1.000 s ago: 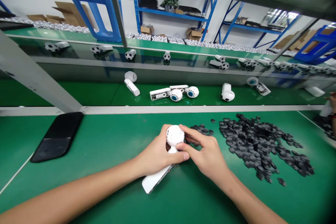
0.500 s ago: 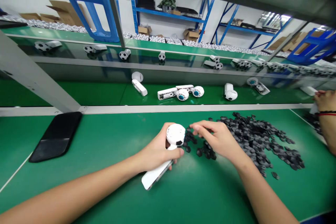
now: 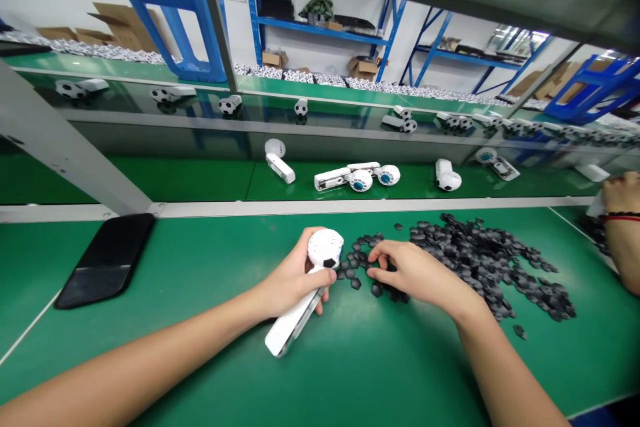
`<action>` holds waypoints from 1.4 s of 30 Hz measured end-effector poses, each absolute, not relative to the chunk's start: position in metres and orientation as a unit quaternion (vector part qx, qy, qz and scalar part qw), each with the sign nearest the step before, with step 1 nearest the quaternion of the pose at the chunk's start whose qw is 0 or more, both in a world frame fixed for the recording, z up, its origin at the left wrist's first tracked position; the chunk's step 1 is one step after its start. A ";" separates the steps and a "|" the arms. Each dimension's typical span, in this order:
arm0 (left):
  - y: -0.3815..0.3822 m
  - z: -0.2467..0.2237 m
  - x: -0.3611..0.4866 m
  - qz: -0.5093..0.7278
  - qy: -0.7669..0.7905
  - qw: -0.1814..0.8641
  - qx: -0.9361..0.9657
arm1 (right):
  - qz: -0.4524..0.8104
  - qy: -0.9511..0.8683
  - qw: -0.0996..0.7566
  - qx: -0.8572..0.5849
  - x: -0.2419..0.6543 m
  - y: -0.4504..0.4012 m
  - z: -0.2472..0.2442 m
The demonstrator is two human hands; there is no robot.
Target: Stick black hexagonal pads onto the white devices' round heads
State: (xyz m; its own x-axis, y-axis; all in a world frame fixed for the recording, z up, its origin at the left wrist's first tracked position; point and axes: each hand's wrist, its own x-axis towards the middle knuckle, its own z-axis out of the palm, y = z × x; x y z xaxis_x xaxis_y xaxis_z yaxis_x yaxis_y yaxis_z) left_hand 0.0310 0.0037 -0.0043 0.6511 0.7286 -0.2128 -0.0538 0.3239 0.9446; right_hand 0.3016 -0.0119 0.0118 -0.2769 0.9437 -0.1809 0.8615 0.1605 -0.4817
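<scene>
The head view looks forward and down from the near side of the green table (image 3: pixel 360 363), close above the left hand (image 3: pixel 293 280) and right hand (image 3: pixel 415 272), facing distant blue shelves (image 3: pixel 323 31).

Smooth white plastic and dull black pieces (image 3: pixel 465 260) over a satin green table (image 3: pixel 350 367).
Pictured: smooth, lightly shiny white plastic on the handheld device (image 3: pixel 293 323); a matt, plastic-looking finish on the loose black pieces; glassy gloss on the black slab (image 3: pixel 105 263); painted, metal-looking smoothness on the pale frame post (image 3: pixel 75 140). Behind, wet-looking shine along the green strip (image 3: pixel 200 180), smooth blue plastic on the stool (image 3: pixel 205 71), coated blue metal on the shelving (image 3: pixel 295 26), plain brown cardboard in the boxes (image 3: pixel 133 27), crumpled cloth-like folds on the green bundle (image 3: pixel 319 7).
</scene>
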 end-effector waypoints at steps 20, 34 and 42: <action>0.004 -0.007 0.029 0.247 0.315 0.749 0.528 | 0.283 -0.803 0.090 -0.516 0.300 -0.018 0.017; -0.011 0.008 0.029 0.334 0.320 0.707 0.535 | 0.500 -0.609 0.339 -0.514 0.264 -0.031 0.030; -0.026 0.036 0.025 0.317 0.372 0.475 0.732 | 0.558 -0.507 0.473 -0.457 0.227 -0.054 0.036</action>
State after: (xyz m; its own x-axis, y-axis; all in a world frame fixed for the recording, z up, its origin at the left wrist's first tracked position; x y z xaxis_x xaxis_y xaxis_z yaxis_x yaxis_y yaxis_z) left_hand 0.0251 -0.0261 0.0362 0.5229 0.8451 0.1112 0.2429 -0.2728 0.9309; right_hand 0.2269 -0.0544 0.0356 -0.1355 0.9903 -0.0305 -0.0643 -0.0395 -0.9971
